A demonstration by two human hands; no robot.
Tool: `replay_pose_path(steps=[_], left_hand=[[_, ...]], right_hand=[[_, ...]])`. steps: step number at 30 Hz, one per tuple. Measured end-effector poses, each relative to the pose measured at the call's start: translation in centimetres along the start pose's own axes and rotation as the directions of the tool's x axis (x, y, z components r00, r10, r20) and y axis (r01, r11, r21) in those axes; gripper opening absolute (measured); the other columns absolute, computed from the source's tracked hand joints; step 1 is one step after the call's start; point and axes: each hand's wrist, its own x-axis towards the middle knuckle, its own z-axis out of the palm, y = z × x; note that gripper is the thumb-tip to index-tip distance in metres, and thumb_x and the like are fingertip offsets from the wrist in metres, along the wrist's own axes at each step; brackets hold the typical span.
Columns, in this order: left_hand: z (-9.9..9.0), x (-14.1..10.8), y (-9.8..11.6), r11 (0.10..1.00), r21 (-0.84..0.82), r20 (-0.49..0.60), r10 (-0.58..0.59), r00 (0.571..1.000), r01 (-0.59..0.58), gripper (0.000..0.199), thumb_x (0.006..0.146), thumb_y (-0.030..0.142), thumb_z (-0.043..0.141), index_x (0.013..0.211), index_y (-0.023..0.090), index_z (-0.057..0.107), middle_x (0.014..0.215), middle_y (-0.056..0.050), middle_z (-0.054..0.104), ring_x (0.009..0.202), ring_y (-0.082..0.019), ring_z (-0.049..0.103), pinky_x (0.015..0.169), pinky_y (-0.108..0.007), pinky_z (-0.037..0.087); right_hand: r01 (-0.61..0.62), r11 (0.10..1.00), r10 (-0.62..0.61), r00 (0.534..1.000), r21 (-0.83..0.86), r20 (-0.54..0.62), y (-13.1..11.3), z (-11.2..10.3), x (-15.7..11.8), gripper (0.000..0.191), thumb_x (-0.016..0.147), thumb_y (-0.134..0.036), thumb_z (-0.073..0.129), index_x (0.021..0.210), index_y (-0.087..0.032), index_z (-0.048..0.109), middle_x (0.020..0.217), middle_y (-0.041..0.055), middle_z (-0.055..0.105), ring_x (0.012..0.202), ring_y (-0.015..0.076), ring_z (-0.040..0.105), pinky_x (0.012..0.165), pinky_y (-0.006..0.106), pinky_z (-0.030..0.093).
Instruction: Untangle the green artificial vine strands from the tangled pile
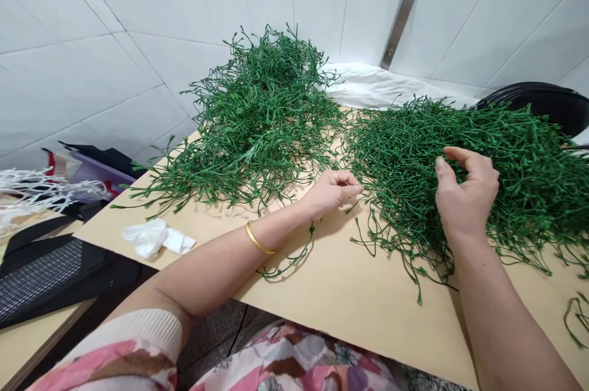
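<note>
My left hand (335, 193) is closed in a pinch, low over the board, in the gap between two heaps of thin green plastic stems. What its fingertips hold, if anything, is too small to make out. Beneath that wrist a loose green stem (294, 260) curves across the board. Over the front of the right heap of stems (405, 158) is my right hand (468, 194), open, its thumb and fingers apart. The left heap of stems (262, 108) rises higher, behind my left forearm. Several stray stems (384, 234) trail from the right heap.
The pale wooden tabletop (368, 305) meets a white tiled wall with a metal bracket (402, 16). A crumpled white tissue (150, 237) lies at the left edge. A black round bag (538, 102) stands behind the right heap; black mesh material (46, 274) lies at lower left.
</note>
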Motion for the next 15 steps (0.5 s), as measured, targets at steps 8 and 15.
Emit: replay_pose_path(steps=[8,15], left_hand=[[0.4,-0.4,-0.1,0.999,0.033,0.085,0.033,0.996,-0.036,0.014,0.066,0.022,0.063,0.062,0.010,0.057,0.050,0.001,0.052,0.047,-0.005,0.048,0.050,-0.020,0.036],[0.1,-0.3,0.2,0.997,0.048,0.104,0.054,0.993,-0.059,0.014,0.069,0.022,0.061,0.063,0.010,0.056,0.048,0.002,0.051,0.045,-0.005,0.046,0.048,-0.019,0.036]], right_hand=[[0.091,0.956,-0.225,0.837,0.277,0.500,-3.4,0.9,-2.1,0.023,0.086,-0.027,0.042,0.094,-0.020,0.063,0.098,0.0068,0.064,0.093,0.0172,0.057,0.083,0.032,0.043],[-0.015,0.966,-0.184,0.662,0.258,0.727,-2.3,1.9,-2.5,0.021,0.084,-0.025,0.045,0.090,-0.020,0.064,0.087,0.0040,0.065,0.083,0.0163,0.056,0.077,0.030,0.042]])
